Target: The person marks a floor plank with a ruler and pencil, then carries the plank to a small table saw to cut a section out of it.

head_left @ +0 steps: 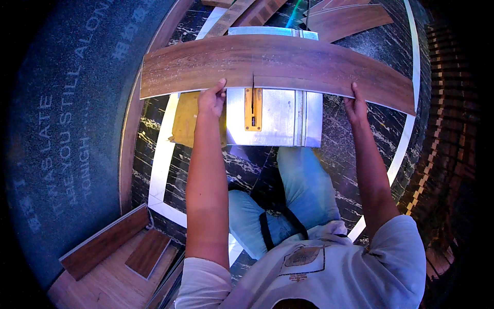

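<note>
A long wood-grain floor plank [195,62] lies crosswise over the silver top of a small table saw [278,129]. My left hand [212,99] grips its near edge left of the saw's yellow slotted insert [248,110], thumb on top. Farther right, my right hand [355,107] holds the same edge, its thumb also on the upper face. A short dark cut runs into the plank from the near edge, in line with the slot. From that cut a thin line stretches rightward along the board. Pale dust specks the plank. Fingers beneath it are hidden.
Loose planks [350,23] and strips [247,13] lie beyond the saw. A brown board [193,121] sits at its left side. Plank offcuts [148,252] are at the lower left, near a dark lettered surface [72,103]. The floor [170,206] is black marbled tile with white bands.
</note>
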Motion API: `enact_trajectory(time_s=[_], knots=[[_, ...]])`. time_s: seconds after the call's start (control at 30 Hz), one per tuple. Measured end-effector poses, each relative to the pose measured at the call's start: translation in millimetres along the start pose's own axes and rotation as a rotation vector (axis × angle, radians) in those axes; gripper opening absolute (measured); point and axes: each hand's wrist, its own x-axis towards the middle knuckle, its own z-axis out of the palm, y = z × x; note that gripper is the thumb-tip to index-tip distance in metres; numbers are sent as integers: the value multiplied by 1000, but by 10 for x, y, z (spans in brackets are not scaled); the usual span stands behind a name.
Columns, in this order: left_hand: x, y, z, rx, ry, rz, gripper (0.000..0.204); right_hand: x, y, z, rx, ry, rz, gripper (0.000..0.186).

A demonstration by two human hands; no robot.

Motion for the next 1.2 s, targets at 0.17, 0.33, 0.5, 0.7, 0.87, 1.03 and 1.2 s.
enact_trajectory(time_s=[0.17,0.33,0.5,0.7,0.87,1.03,1.2], knots=[[-59,10,-9,24,6,12,20,-53,10,31,30,-28,2,37],[-77,-8,-12,5,21,9,18,-28,19,-6,24,-30,-16,38],[-97,-13,-3,-6,14,12,19,-19,3,-48,-12,-13,12,40],[-144,3,14,23,13,1,20,-92,-29,10,-28,-17,2,44],[-53,-27,-115,-12,-30,-8,20,-109,-59,69,18,-38,56,45],[-102,-45,-56,-7,-20,23,22,-39,-53,-5,10,-41,36,46],[-108,-32,-52,-1,-13,43,22,-60,-42,5,-34,-15,21,47]])
